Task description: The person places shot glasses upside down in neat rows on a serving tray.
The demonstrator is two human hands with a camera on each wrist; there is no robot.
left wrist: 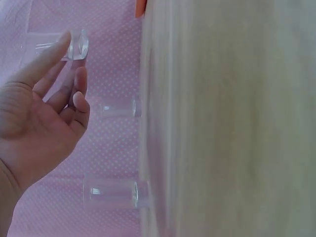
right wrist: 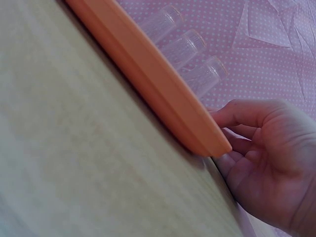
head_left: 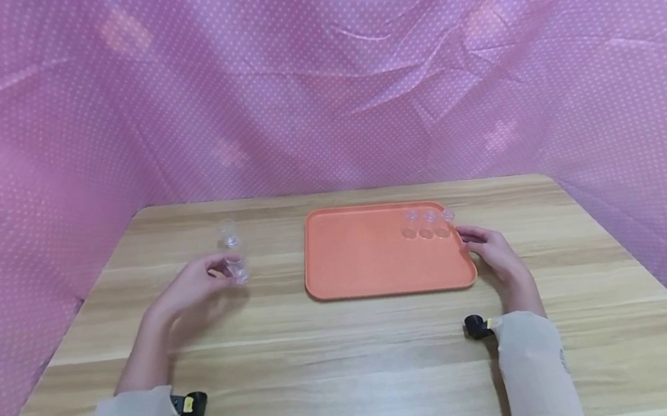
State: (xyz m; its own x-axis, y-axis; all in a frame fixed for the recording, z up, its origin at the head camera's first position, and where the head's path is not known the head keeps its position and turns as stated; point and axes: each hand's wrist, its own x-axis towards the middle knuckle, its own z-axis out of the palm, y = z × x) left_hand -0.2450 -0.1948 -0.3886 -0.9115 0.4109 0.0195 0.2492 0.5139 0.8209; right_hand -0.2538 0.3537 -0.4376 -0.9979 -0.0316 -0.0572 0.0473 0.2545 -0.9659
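Observation:
My left hand [head_left: 196,284] pinches a small clear glass [left wrist: 79,44] between thumb and fingers, off the table in the left wrist view. Two more clear glasses stand near that hand in that view: a smaller-looking glass [left wrist: 118,108] and a larger-looking glass [left wrist: 111,192]. At the right edge of the orange tray [head_left: 366,266], my right hand [head_left: 498,254] grips the rim, the thumb above and the fingers curled by the side. Three clear glasses [right wrist: 185,48] stand in a row at the tray's right end, close to the right thumb.
A light wood-grain table [head_left: 341,373] carries everything. Pink dotted cloth [head_left: 320,98] hangs behind it and along both sides. A black wrist camera [head_left: 192,406] sits on the left sleeve, and another black camera [head_left: 477,326] on the right.

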